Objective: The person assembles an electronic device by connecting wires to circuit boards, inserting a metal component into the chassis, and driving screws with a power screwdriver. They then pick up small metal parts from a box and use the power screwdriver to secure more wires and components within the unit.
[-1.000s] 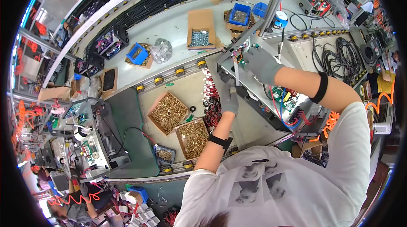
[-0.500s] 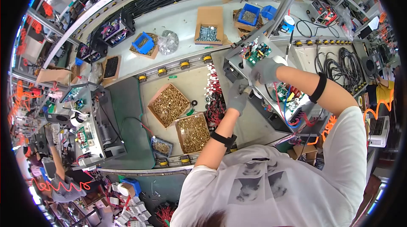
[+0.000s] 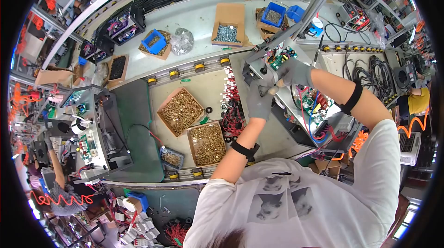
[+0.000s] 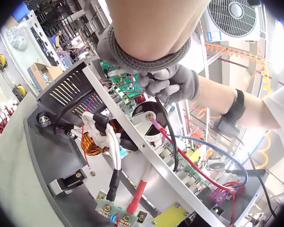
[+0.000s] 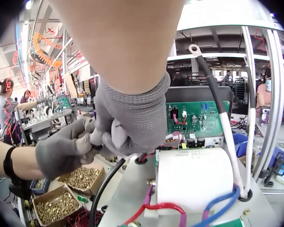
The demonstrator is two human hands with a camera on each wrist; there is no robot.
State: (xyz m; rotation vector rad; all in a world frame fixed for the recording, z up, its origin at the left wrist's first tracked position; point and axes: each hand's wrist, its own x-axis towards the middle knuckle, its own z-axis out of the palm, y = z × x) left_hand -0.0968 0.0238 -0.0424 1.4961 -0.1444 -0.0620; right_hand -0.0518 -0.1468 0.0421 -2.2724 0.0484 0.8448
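Note:
Both hands wear grey gloves and meet at the near-left side of an open metal chassis. A black cable rises from below to their fingers, and both hands pinch about its end, which the fingers hide. My left hand has its fingers curled, seen from the side in the right wrist view. My right hand bends down over the chassis, fingertips against the left hand's. Beside them stand a white cylinder and a green circuit board. Red wire and blue wire run along the chassis.
Left of the chassis lie boxes of brass fittings and a bundle of red-and-white connector wires. Across the bench stand a carton of screws and a blue bin. Another open chassis sits far left.
My right hand has come back from the chassis's far end toward my left hand. My left hand has moved up and right, and their fingertips now meet. The head view has shifted slightly.

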